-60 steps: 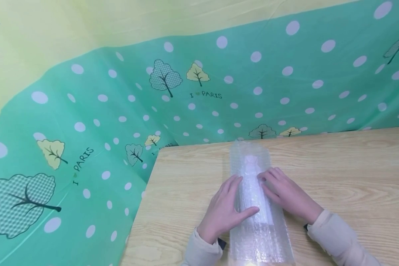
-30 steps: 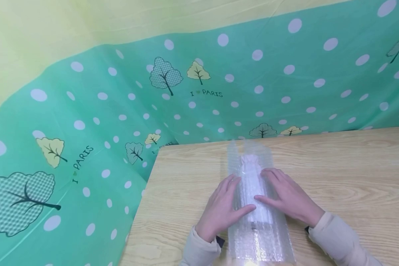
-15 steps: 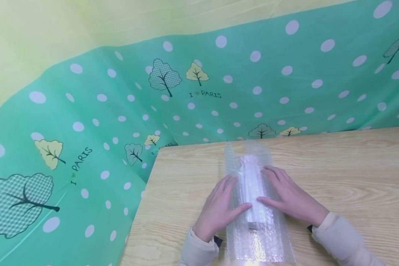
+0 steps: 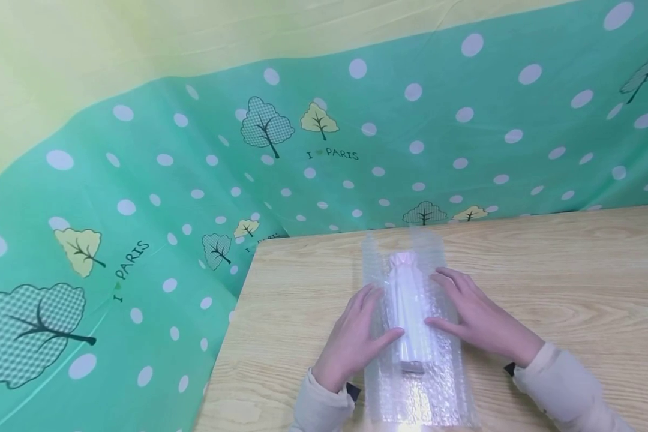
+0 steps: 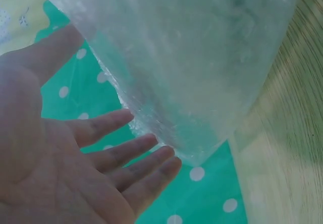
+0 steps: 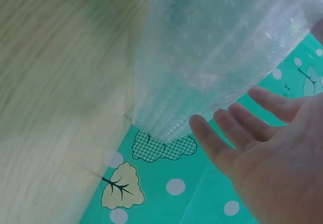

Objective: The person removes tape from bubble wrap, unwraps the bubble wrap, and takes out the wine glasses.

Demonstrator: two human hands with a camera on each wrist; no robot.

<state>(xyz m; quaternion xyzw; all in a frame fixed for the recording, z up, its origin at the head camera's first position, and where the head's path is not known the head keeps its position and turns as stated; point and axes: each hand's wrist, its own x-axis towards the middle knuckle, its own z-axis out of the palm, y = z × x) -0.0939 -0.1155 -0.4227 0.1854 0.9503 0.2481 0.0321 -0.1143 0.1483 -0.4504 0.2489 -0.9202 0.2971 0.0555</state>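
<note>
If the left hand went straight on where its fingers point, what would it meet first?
The left hand would probably meet the bubble wrap first, whose edge lies at the fingertips; contact is unclear.

On the tan wood-grained table (image 4: 567,288): whitish translucent bubble wrap (image 4: 440,396), a white oblong bundle (image 4: 410,300); behind the table, white-dotted green fabric (image 4: 391,114).

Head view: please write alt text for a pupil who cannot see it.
A person's left hand and right hand flank a narrow pale object lying amid bubble wrap on a wood-grain table. Behind is a green backdrop printed with pale dots and trees.
</note>
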